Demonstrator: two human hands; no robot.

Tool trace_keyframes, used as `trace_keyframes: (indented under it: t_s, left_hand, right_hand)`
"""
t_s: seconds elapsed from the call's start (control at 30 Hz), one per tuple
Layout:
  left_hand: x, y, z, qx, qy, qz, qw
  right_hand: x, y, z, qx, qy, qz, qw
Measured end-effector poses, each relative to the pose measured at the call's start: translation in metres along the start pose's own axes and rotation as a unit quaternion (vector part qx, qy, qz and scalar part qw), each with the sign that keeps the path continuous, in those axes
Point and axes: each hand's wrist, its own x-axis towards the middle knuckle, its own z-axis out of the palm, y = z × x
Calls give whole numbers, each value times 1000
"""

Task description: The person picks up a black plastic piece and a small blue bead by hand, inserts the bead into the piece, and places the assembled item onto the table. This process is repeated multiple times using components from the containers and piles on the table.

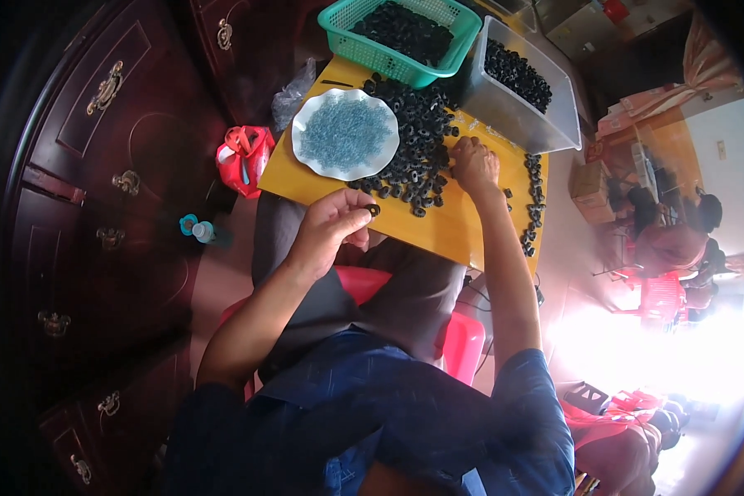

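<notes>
Between the thumb and fingers of my left hand is a small black ring-shaped part, held just off the table's front edge. My right hand is over the yellow table at the right side of a heap of similar black parts. Its fingers are bent down and together; whatever they grip is hidden. Left of the heap lies a white scalloped plate covered with many tiny clear bluish pieces. A line of black parts runs along the table's right edge.
Behind the heap stand a green basket and a clear plastic bin, both holding black parts. Dark wooden cabinets rise on the left. A red bag sits beside the table. People are seated farther off at right.
</notes>
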Motion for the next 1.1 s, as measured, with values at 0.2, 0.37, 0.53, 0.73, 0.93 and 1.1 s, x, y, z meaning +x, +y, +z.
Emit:
trace_keyframes:
  t_s: [0.2, 0.37, 0.53, 0.73, 0.93, 1.1]
  left_hand:
    - [0, 1, -3, -88, -30, -36, 995]
    - [-4, -2, -5, -75, -42, -40, 995]
    - [-3, 0, 6, -39, -50, -45, 997]
    - [-6, -1, 10, -1, -66, -36, 997]
    - [-6, -5, 12, 83, -77, 9, 994]
    - [-7, -10, 11, 132, -61, 23, 989]
  right_hand:
    - [-16, -13, -45, 84, 47, 105, 990]
    - [-70, -63, -83, 480, -21, -38, 876]
    - [-117, -100, -82, 698, -143, -18, 701]
    - [-131, -111, -73, 709, -159, 8, 687]
    - [-137, -113, -76, 610, -89, -2, 787]
    - [-139, -119, -84, 520, -48, -25, 852]
